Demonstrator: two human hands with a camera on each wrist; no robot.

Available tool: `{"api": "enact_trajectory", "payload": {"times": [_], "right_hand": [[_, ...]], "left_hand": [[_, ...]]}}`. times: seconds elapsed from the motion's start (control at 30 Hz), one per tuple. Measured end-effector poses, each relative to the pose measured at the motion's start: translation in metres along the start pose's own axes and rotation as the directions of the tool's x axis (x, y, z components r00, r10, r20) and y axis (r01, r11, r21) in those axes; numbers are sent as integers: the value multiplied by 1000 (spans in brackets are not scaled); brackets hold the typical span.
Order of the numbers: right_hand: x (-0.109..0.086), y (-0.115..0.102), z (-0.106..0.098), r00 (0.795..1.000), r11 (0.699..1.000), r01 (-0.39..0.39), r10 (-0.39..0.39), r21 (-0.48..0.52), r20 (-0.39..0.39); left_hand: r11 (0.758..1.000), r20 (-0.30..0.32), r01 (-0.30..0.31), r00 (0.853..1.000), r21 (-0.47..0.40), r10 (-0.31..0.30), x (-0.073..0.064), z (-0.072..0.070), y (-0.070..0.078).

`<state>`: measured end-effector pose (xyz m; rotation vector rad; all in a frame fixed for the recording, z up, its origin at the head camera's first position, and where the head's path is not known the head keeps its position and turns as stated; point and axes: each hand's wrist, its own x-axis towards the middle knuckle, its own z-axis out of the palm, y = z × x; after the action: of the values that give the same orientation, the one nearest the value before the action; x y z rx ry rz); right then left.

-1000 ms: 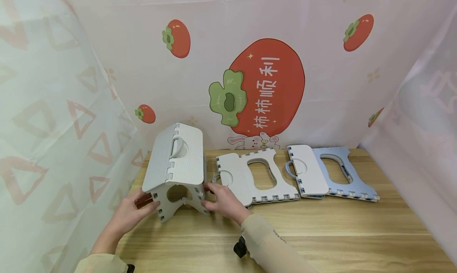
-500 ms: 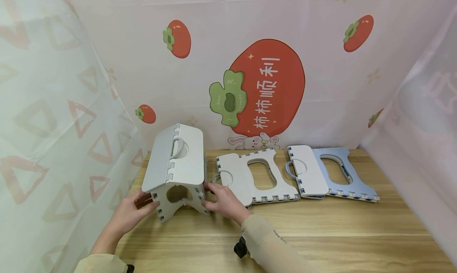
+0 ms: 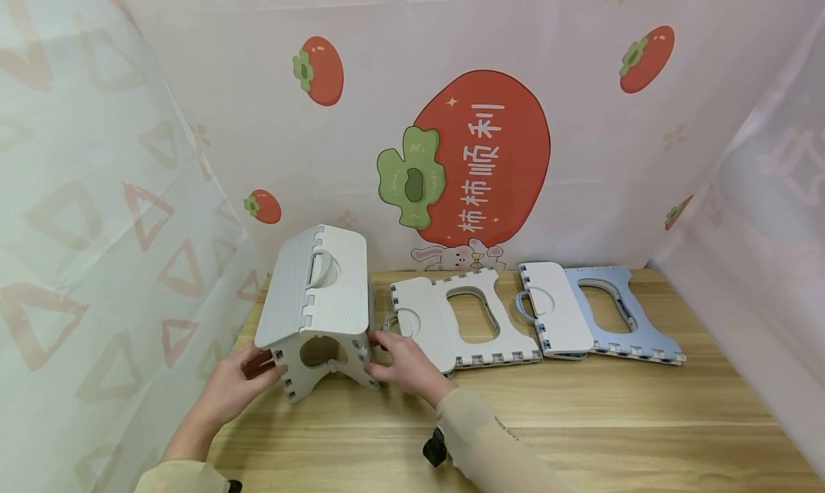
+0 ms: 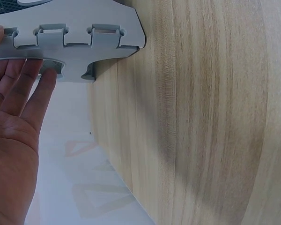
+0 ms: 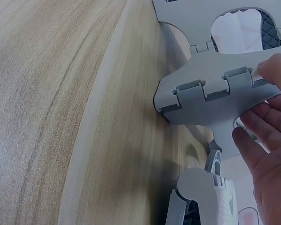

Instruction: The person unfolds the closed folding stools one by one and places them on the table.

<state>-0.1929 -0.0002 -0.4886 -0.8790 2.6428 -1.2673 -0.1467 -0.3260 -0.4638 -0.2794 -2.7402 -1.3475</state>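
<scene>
A white-grey folding stool [image 3: 340, 285], partly unfolded, stands at the table's left. Its two seat panels slope down from a raised hinge line with a handle slot, like a roof, and its legs are spread. My left hand [image 3: 228, 387] holds the left leg edge below the seat; in the left wrist view, its fingers [image 4: 30, 86] go behind the leg panel and the thumb lies on the front. My right hand [image 3: 407, 365] grips the right leg edge likewise, its thumb [image 5: 274, 68] on the hinged edge in the right wrist view.
Just right of my right hand lies a folded white stool [image 3: 467, 350], partly behind that hand. Farther right is a folded white and blue stool [image 3: 634, 342]. All rest on a wooden table [image 3: 580, 421], with a printed cloth [image 3: 580, 192] behind and at both sides.
The stool's peaked top has sunk very slightly, and its left seat panel's lower edge has moved a little outward. Both hands keep about the same place on the legs.
</scene>
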Motion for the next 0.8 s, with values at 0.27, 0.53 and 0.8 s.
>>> {"api": "enact_trajectory", "payload": {"times": [0.27, 0.53, 0.8], "right_hand": [[1, -1, -4, 1000, 999, 4, -3, -33, 26], [1, 0, -8, 998, 993, 57, -54, -104, 27], [-2, 3, -20, 991, 981, 137, -135, -135, 26]], "left_hand": [[1000, 13, 19, 1000, -17, -19, 0, -1, -1], [1000, 9, 17, 1000, 1, -17, 0, -3, 1], [999, 12, -49, 999, 15, 49, -1, -15, 2]]}}
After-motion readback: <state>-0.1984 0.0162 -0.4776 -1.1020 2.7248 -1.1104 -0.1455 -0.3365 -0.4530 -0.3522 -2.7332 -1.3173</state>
